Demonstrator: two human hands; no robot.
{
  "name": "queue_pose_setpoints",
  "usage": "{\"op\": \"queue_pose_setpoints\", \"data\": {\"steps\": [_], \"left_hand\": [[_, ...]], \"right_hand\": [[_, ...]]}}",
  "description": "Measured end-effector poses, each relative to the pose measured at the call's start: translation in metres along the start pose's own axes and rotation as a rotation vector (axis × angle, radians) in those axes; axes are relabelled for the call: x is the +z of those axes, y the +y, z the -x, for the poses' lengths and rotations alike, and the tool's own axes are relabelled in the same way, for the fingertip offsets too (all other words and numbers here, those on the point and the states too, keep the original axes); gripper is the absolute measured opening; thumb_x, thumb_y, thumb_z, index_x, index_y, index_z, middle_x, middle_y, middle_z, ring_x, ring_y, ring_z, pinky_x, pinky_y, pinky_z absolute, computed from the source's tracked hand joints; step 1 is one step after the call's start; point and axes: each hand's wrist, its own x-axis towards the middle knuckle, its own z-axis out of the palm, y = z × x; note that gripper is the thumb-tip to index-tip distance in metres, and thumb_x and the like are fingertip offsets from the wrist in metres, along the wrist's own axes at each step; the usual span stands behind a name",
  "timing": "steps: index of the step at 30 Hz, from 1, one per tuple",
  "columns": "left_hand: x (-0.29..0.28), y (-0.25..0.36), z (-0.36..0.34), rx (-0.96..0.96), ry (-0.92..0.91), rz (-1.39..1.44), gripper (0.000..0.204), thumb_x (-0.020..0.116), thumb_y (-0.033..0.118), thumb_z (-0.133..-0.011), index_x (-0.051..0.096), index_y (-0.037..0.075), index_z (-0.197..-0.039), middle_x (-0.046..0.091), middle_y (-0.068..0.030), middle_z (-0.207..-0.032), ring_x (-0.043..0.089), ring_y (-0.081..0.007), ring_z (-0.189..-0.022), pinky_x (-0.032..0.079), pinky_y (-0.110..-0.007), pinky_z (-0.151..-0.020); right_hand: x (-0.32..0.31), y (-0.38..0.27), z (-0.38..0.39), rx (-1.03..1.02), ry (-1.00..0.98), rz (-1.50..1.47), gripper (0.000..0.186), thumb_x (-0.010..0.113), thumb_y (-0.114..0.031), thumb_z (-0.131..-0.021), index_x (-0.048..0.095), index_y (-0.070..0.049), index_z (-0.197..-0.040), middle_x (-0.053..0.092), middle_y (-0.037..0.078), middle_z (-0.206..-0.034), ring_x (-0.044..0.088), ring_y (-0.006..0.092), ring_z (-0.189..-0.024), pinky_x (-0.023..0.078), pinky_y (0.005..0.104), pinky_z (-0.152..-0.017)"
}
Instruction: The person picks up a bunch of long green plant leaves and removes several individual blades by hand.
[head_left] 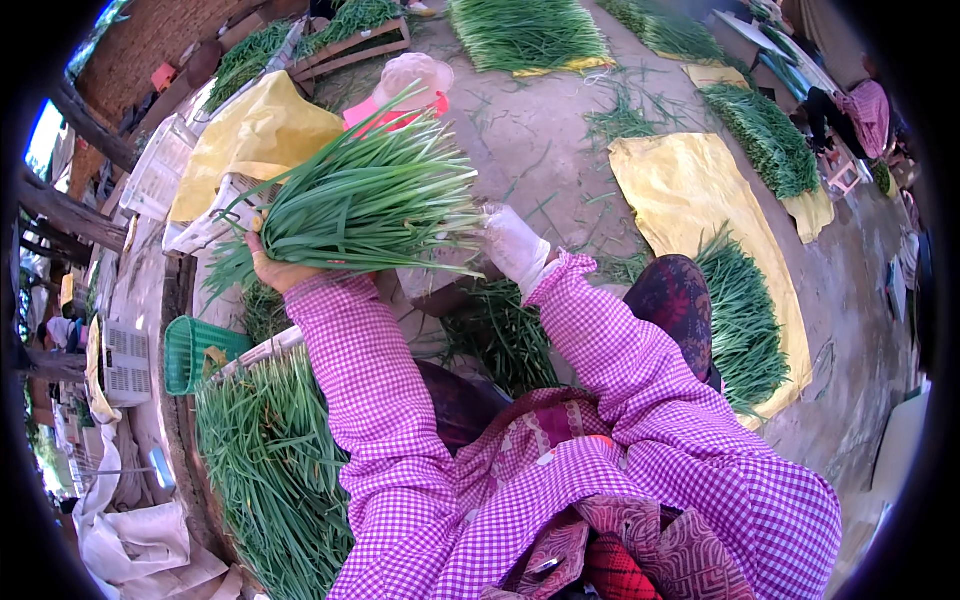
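Note:
A thick bunch of garlic chives (370, 195) is raised in front of me, green leaves to the left and pale stem ends to the right. My bare left hand (277, 267) is wrapped round its leafy part from below. At the stem ends is my right hand (512, 245) in a white glove; it seems to touch them, but its fingers are partly hidden. More loose chives (505, 335) lie below, between my knees. To my left is a big pile of chives (275, 470), and another heap of chives (740, 320) rests by my right knee.
A yellow sheet (690, 190) lies under the right heap. At left stand a green plastic basket (205, 355), a white crate (205, 235) and a yellow sack (255, 135). Ahead, a person in a pale hat (415, 75) is close behind the bunch. More chives (530, 35) lie farther off.

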Motion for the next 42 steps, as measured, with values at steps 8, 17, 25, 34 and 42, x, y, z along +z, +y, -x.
{"op": "queue_pose_setpoints", "data": {"steps": [8,17,25,34,42], "left_hand": [[0.003,0.007,0.005,0.023,0.272,-0.074,0.054,0.028,0.044,-0.091,0.051,0.004,-0.119,0.048,-0.0198,-0.125,0.043,-0.0381,-0.116,0.029,-0.057,-0.1],[0.023,-0.013,0.02,0.06,0.413,-0.162,0.05,0.03,0.037,-0.092,0.051,-0.001,-0.116,0.05,-0.0205,-0.122,0.047,-0.0375,-0.112,0.034,-0.055,-0.097],[-0.004,-0.017,0.007,-0.024,0.271,-0.098,0.046,0.029,0.035,-0.093,0.053,0.002,-0.114,0.053,-0.0201,-0.117,0.051,-0.0364,-0.107,0.038,-0.053,-0.094],[0.026,-0.025,0.022,0.005,0.31,-0.141,0.046,0.03,0.034,-0.093,0.054,0.0,-0.111,0.054,-0.0193,-0.117,0.05,-0.035,-0.108,0.037,-0.052,-0.096],[-0.059,0.01,-0.02,-0.218,-0.033,-0.057,0.041,0.034,0.029,-0.093,0.05,-0.001,-0.115,0.054,-0.0183,-0.118,0.051,-0.0317,-0.108,0.038,-0.047,-0.096]], "right_hand": [[-0.043,-0.014,0.033,0.174,0.109,0.805,0.019,0.06,-0.014,-0.081,0.064,0.001,-0.092,0.065,0.007,-0.094,0.06,0.0165,-0.085,0.044,0.0283,-0.079],[-0.047,-0.008,0.024,-0.047,0.337,0.811,0.049,0.061,-0.022,-0.084,0.046,-0.004,-0.127,0.056,0.008,-0.119,0.053,0.0155,-0.105,0.04,0.0281,-0.091],[0.018,-0.024,0.017,-0.007,0.147,0.421,0.036,0.063,-0.01,-0.082,0.055,0.002,-0.114,0.061,0.004,-0.106,0.056,0.0113,-0.096,0.044,0.0261,-0.085],[-0.015,-0.023,0.035,-0.019,0.317,0.336,0.014,0.058,-0.007,-0.083,0.061,0.002,-0.093,0.065,0.008,-0.09,0.062,0.0149,-0.079,0.049,0.0269,-0.072],[-0.056,-0.014,0.031,0.007,0.519,0.267,0.017,0.056,-0.011,-0.086,0.058,0.002,-0.096,0.065,0.009,-0.088,0.061,0.0148,-0.081,0.045,0.0232,-0.075]]}}
